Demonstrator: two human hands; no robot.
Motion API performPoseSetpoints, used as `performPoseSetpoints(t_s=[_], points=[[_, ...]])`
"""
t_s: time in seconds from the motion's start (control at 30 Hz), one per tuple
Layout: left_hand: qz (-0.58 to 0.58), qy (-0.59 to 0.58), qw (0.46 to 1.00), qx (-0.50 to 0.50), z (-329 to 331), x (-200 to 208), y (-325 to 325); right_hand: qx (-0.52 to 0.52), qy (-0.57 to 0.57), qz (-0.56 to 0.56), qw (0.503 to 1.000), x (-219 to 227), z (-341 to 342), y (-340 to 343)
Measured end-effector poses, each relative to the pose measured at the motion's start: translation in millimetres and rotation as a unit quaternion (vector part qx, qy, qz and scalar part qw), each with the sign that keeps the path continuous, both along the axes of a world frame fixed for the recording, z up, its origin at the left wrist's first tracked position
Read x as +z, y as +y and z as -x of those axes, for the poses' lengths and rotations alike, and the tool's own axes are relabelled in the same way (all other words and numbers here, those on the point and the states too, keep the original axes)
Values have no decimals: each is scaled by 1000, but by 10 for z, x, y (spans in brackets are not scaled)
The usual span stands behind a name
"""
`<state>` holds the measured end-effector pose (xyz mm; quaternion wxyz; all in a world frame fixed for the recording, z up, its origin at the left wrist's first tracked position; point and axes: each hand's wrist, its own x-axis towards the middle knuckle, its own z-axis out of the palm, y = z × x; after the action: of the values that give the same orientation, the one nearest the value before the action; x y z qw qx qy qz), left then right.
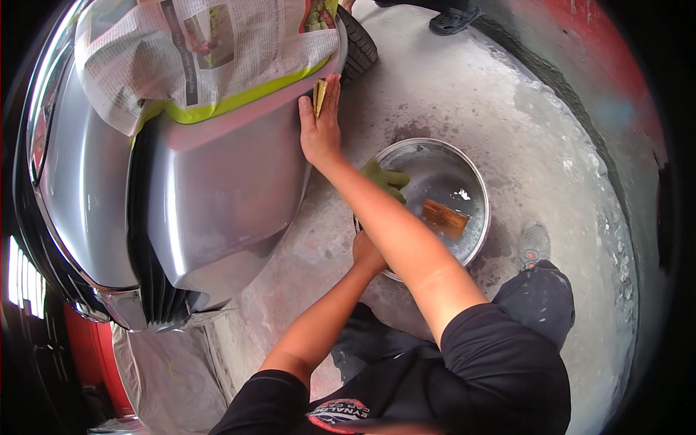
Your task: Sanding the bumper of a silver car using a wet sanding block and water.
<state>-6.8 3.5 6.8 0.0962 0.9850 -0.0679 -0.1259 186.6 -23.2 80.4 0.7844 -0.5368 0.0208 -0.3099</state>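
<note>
My right hand [322, 129] lies against the edge of the silver-grey car bumper [232, 188], beside the wheel. Between its thumb and straight fingers is a thin, yellowish flat pad [320, 98], pressed to the panel. My left hand [368, 250] is at the near left rim of a round metal basin [484, 196], under my right forearm, which hides its fingers. A limp olive-green cloth or glove [386, 179] hangs over the basin's left rim; whether my left hand touches it is hidden. In the basin's cloudy water lies a brown-orange block [444, 219].
Newspaper [210, 54] edged with lime-green masking tape [217, 110] covers the panel above the bumper. A tyre [358, 47] stands behind it. Another person's dark clog [454, 22] is at the top. A low wall [616, 116] curves along the right; a grey sheet [170, 377] lies lower left.
</note>
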Motion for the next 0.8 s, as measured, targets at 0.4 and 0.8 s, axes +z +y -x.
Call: performPoseSetpoints(t_s=[0.4,0.8], points=[[93,-4,993,-76,-151,-672,300,56,-11,28,998,-9,583,269],[-11,-4,1000,-19,-65,-53,-105,87,-24,127,988,16,1517,463]])
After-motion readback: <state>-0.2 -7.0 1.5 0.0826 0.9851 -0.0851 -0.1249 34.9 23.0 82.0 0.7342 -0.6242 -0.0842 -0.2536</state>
